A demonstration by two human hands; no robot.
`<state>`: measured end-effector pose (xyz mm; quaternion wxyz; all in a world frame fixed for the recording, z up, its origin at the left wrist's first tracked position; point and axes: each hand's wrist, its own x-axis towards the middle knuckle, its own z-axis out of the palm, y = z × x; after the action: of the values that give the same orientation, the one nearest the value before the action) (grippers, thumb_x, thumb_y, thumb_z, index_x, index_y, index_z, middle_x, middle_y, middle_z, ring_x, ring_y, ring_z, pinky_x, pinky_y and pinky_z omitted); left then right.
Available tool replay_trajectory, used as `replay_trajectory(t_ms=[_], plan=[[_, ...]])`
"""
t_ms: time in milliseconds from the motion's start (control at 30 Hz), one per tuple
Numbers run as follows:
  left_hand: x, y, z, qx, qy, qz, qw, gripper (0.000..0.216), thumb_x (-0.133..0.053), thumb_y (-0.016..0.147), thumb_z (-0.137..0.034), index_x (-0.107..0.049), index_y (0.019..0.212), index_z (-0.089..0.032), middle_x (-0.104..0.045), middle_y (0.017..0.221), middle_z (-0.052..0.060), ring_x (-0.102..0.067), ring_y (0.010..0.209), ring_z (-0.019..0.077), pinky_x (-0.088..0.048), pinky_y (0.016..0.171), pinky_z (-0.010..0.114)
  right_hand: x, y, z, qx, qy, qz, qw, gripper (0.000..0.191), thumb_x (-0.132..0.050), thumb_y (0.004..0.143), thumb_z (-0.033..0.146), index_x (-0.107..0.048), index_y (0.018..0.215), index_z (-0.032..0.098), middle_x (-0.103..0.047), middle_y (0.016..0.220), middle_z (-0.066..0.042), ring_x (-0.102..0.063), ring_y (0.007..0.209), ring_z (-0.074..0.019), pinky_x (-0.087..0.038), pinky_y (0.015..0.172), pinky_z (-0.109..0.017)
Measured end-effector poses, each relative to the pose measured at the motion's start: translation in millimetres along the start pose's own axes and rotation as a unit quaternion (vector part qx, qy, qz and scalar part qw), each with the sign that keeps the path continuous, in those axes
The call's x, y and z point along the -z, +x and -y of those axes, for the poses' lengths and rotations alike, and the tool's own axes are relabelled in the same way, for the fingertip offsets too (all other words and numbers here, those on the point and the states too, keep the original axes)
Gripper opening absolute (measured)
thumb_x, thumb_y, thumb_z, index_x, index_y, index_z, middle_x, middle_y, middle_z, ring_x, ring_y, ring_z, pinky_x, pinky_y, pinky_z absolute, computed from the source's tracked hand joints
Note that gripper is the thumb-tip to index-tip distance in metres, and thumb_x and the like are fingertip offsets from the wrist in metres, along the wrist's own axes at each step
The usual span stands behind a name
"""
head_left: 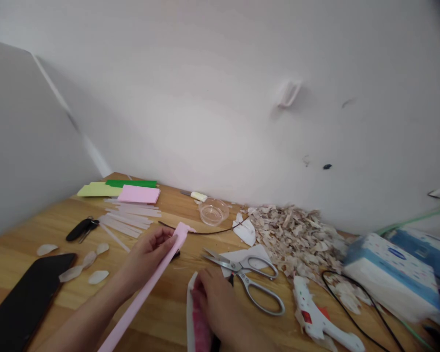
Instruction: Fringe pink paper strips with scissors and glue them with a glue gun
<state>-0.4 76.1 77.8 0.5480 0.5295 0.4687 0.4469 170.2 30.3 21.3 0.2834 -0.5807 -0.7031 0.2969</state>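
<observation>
My left hand is closed on a long pink paper strip, pinching it near its far end; the strip runs down toward the bottom edge. My right hand rests low on the wooden table, fingers curled over a white-and-pink piece that it partly hides. Silver scissors lie open just right of that hand, on a white paper scrap.
A white glue gun with a black cord, a heap of pale petal scraps, tissue packs, a clear dish, coloured paper sheets, white strips, keys, a black phone.
</observation>
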Motion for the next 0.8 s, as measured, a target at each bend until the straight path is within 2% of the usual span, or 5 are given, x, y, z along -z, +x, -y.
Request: replay_trajectory(t_ms=[100,333,500,633,800], plan=[[2.3,2.2,3.2,0.022,-0.01,-0.004,1.0,0.021,-0.065,0.071,-0.038,-0.06,0.074,-0.018,-0.057,0.06,-0.006,-0.05,0.053,0.0084,-0.038,0.051,0.018,16.7,-0.3,-4.3,-0.019,0.106,0.001,0.994,0.004,-0.046,0.076,0.019,-0.046,0.073,0.02,-0.056,0.07,-0.003,-0.056,0.068,-0.0196,-0.045,0.064,-0.032],[-16.2,-3.5,24.9,0.142,-0.033,0.059,0.988,0.036,-0.063,0.066,-0.052,-0.053,0.075,-0.019,-0.053,0.055,-0.008,-0.058,0.046,0.0118,-0.042,0.043,0.02,65.7,-16.1,-44.4,-0.097,0.172,0.014,0.98,0.032,-0.041,0.074,0.054,-0.038,0.072,0.023,-0.045,0.055,0.005,-0.048,0.046,-0.0133,-0.041,0.044,-0.024],[-40.3,-14.4,46.0,0.21,-0.041,0.125,0.969,0.038,-0.063,0.064,-0.054,-0.05,0.07,-0.019,-0.063,0.057,-0.003,-0.057,0.036,0.0117,-0.039,0.035,0.019,137.5,-44.2,-86.4,-0.139,-0.006,-0.097,0.985,0.025,-0.041,0.078,0.047,-0.047,0.079,0.023,-0.057,0.07,-0.002,-0.057,0.066,-0.0198,-0.045,0.06,-0.03],[-47.4,-17.2,59.8,0.225,-0.049,0.149,0.962,0.036,-0.063,0.066,-0.052,-0.051,0.068,-0.018,-0.066,0.056,-0.001,-0.047,0.028,0.0069,-0.033,0.03,0.017,212.2,-59.0,-124.1,-0.243,-0.244,-0.24,0.908,0.027,-0.035,0.081,0.041,-0.049,0.088,0.019,-0.059,0.077,-0.014,-0.056,0.078,-0.037,-0.039,0.068,-0.049],[-45.7,-16.6,62.3,0.218,-0.091,0.173,0.956,0.035,-0.076,0.057,-0.043,-0.061,0.075,-0.017,-0.067,0.063,-0.001,-0.055,0.042,0.0092,-0.042,0.04,0.02,229.6,-56.0,-144.0,-0.247,-0.396,-0.227,0.855,0.027,-0.04,0.076,0.018,-0.057,0.093,0.006,-0.057,0.095,-0.028,-0.046,0.1,-0.0455,-0.035,0.078,-0.053]])
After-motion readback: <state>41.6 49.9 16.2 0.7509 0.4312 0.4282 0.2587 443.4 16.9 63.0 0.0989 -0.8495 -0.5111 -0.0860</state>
